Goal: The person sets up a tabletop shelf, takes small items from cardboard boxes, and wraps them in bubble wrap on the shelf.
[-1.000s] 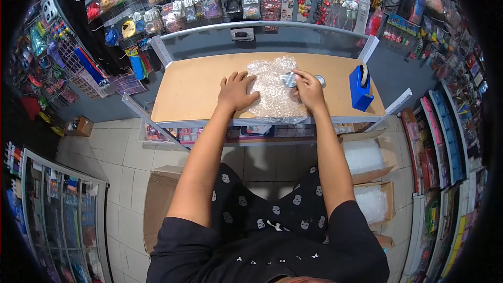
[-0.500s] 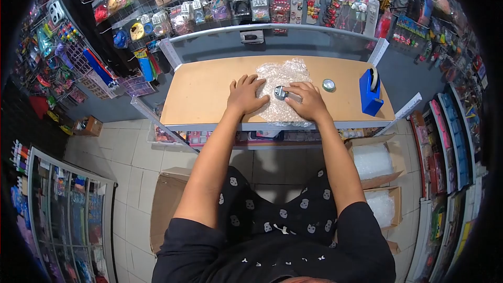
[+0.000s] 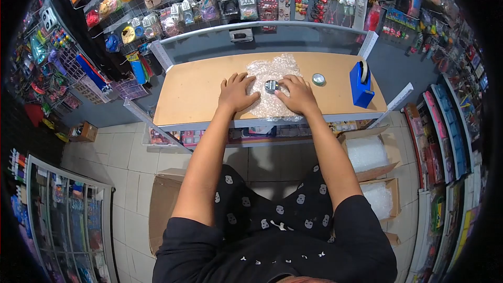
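A sheet of bubble wrap lies spread on the wooden tabletop. On it sits a small round silver-and-dark object, its exact kind too small to make out. My right hand rests on the wrap, with thumb and fingertips closed against the object's right side. My left hand lies palm down at the wrap's left edge, fingers spread, holding nothing. To the right of my right hand, a similar round, shiny piece lies on the table.
A blue tape dispenser with a roll stands at the table's right end. Below are cardboard boxes with bubble wrap and an open carton. Hanging packaged goods line the wall behind; shelves flank both sides.
The view has shifted slightly, so the table appears a little further left and up. My right fingers have slid off the round object's top toward its right side, showing more of it.
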Demonstrator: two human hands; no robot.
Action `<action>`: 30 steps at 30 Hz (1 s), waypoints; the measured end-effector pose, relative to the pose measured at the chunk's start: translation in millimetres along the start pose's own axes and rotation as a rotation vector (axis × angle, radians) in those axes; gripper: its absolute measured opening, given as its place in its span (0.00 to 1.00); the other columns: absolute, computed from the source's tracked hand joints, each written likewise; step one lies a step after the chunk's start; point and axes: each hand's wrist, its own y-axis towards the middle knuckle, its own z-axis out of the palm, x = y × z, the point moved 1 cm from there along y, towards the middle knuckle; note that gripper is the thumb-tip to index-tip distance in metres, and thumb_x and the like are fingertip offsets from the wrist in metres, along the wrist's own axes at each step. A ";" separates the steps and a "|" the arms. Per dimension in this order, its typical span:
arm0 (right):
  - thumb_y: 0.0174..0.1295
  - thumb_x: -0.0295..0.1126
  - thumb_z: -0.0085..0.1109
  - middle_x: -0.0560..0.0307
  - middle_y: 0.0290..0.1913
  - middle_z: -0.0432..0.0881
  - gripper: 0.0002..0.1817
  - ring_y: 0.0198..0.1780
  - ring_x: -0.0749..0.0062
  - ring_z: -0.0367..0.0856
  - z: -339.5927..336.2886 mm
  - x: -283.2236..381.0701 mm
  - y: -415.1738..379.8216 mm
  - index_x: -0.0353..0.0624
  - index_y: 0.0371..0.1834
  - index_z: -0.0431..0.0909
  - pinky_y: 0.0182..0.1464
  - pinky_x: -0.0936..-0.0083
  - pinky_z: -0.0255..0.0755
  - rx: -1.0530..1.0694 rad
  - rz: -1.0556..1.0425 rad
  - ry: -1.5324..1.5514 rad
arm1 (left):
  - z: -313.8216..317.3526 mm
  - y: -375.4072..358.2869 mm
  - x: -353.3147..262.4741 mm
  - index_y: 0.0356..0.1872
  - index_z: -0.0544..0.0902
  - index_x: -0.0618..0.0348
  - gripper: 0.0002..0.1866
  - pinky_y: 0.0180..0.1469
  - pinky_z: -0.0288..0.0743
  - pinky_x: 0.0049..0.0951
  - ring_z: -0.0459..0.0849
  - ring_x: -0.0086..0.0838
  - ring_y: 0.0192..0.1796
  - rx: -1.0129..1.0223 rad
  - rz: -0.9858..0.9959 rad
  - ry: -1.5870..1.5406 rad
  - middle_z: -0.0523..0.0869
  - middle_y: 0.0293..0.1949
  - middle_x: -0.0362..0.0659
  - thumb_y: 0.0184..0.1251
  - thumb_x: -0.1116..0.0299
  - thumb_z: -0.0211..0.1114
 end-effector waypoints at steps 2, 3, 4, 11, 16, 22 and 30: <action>0.66 0.50 0.68 0.54 0.64 0.81 0.22 0.70 0.56 0.74 -0.8 -4.3 1.7 0.51 0.57 0.84 0.72 0.58 0.65 0.012 0.029 0.064 | -0.1 -0.2 0.3 0.75 0.76 0.36 0.40 0.81 0.48 0.61 0.60 0.47 0.83 0.009 -0.007 0.004 0.70 0.80 0.46 0.61 0.36 0.66; 0.66 0.49 0.67 0.54 0.64 0.81 0.21 0.70 0.56 0.74 -1.9 -4.3 1.2 0.50 0.56 0.84 0.72 0.58 0.66 -0.007 0.034 0.084 | -0.2 -0.1 0.0 0.75 0.76 0.36 0.40 0.81 0.48 0.61 0.60 0.47 0.84 0.015 -0.009 0.007 0.69 0.80 0.46 0.61 0.36 0.66; 0.66 0.48 0.67 0.54 0.64 0.81 0.20 0.70 0.55 0.74 -2.6 -4.0 0.7 0.50 0.56 0.84 0.72 0.58 0.67 -0.028 0.040 0.105 | -0.2 -0.2 -0.7 0.75 0.76 0.37 0.40 0.81 0.47 0.61 0.61 0.48 0.83 0.008 -0.009 -0.003 0.70 0.80 0.45 0.61 0.36 0.66; 0.64 0.39 0.72 0.49 0.52 0.86 0.15 0.58 0.55 0.83 -5.2 -17.2 -0.2 0.42 0.47 0.85 0.62 0.63 0.76 -0.253 0.101 0.443 | -4.4 -16.1 2.0 0.68 0.80 0.53 0.32 0.72 0.70 0.50 0.78 0.44 0.71 -0.363 -0.045 -0.618 0.80 0.69 0.50 0.65 0.54 0.73; 0.61 0.35 0.74 0.49 0.43 0.88 0.12 0.47 0.59 0.87 -2.0 -23.0 1.3 0.38 0.40 0.86 0.54 0.66 0.79 -0.297 0.192 0.543 | 4.7 -40.1 30.6 0.58 0.83 0.65 0.18 0.56 0.84 0.34 0.88 0.31 0.53 -0.521 -0.213 -0.945 0.89 0.51 0.51 0.71 0.70 0.72; 0.60 0.33 0.74 0.49 0.39 0.88 0.10 0.43 0.61 0.87 2.3 -28.2 -0.3 0.37 0.35 0.86 0.50 0.68 0.80 -0.304 0.172 0.541 | 7.6 -42.4 23.9 0.55 0.84 0.64 0.18 0.56 0.82 0.32 0.88 0.30 0.52 -0.387 -0.224 -0.942 0.90 0.49 0.49 0.67 0.69 0.75; 0.60 0.32 0.74 0.52 0.37 0.88 0.09 0.39 0.66 0.87 5.1 -29.4 2.1 0.37 0.34 0.86 0.46 0.71 0.79 -0.336 0.170 0.562 | -2.9 -47.9 15.7 0.55 0.83 0.64 0.16 0.54 0.83 0.28 0.88 0.26 0.50 -0.369 -0.156 -0.787 0.89 0.45 0.44 0.69 0.71 0.73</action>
